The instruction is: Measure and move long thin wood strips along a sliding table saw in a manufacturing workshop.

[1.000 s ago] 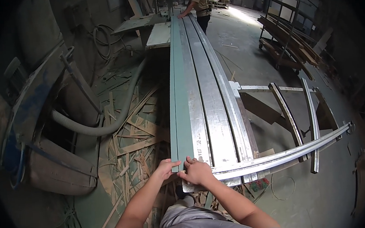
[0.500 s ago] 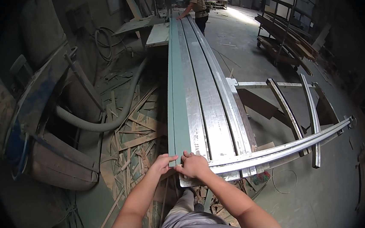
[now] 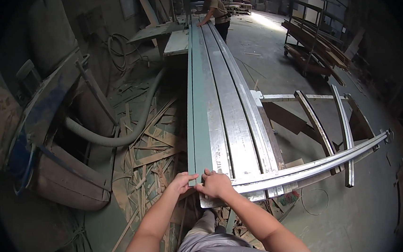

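A long green board lies lengthwise on a silver sliding saw table (image 3: 238, 142), split by a dark lengthwise gap into a narrow left strip (image 3: 190, 127) and a wider right strip (image 3: 201, 126). At the near end, my left hand (image 3: 183, 182) pinches the narrow strip, thumb on top and the other fingers partly hidden below. Close beside it, my right hand (image 3: 214, 183) grips the end of the wider strip, with its fingertips out of sight. Far down the table, a co-worker (image 3: 216, 8) leans over with a hand on the board's other end.
A metal fence (image 3: 309, 168) crosses the table's near end and sticks out right, beside a frame of metal bars (image 3: 313, 119). Wood offcuts (image 3: 158, 153) litter the floor at left. A grey hose (image 3: 113, 141) runs to a dusty machine (image 3: 68, 179). A loaded cart (image 3: 309, 56) stands far right.
The dark gap between the two green strips looks slightly wider. Both hands keep their grip at the near end, and the view has shifted a little.
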`<action>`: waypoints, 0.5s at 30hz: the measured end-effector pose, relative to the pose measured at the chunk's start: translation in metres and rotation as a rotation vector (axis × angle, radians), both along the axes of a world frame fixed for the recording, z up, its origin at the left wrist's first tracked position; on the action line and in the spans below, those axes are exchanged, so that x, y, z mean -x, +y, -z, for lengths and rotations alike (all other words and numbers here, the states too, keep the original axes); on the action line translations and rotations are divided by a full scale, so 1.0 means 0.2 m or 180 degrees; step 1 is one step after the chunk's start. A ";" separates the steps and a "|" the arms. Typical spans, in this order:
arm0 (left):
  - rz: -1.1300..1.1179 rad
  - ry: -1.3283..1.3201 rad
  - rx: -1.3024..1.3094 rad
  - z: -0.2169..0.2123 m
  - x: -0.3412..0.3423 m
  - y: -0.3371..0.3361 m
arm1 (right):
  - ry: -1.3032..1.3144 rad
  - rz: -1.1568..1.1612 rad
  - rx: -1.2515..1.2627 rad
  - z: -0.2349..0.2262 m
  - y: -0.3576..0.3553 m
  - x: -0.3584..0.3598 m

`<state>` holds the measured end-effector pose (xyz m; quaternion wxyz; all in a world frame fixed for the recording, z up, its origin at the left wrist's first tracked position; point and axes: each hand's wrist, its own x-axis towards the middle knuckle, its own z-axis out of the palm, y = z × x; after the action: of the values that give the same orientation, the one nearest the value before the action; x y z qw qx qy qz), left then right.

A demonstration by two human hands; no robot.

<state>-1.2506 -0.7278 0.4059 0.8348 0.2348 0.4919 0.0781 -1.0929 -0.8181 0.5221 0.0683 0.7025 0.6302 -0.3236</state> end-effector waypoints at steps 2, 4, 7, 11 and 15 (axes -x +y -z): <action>-0.0018 -0.0038 -0.0003 0.02 0.02 0.00 | 0.0013 -0.0001 0.0020 -0.02 0.01 0.01; 0.0003 -0.0065 -0.0001 0.00 0.00 0.00 | -0.0015 0.0014 0.0018 -0.01 0.00 0.00; 0.0002 -0.0103 -0.0002 0.00 0.00 -0.01 | -0.0026 0.0004 -0.0004 0.00 -0.01 0.01; -0.0028 -0.0097 0.0032 0.00 0.01 -0.03 | -0.0004 0.0019 -0.0215 -0.01 -0.05 0.01; -0.0103 -0.0077 0.0046 0.02 0.03 -0.07 | 0.0132 0.0076 -0.0317 -0.02 -0.07 0.02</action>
<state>-1.2563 -0.7408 0.4022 0.8409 0.2198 0.4861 0.0909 -1.0959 -0.8319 0.5267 0.0163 0.7056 0.6383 -0.3071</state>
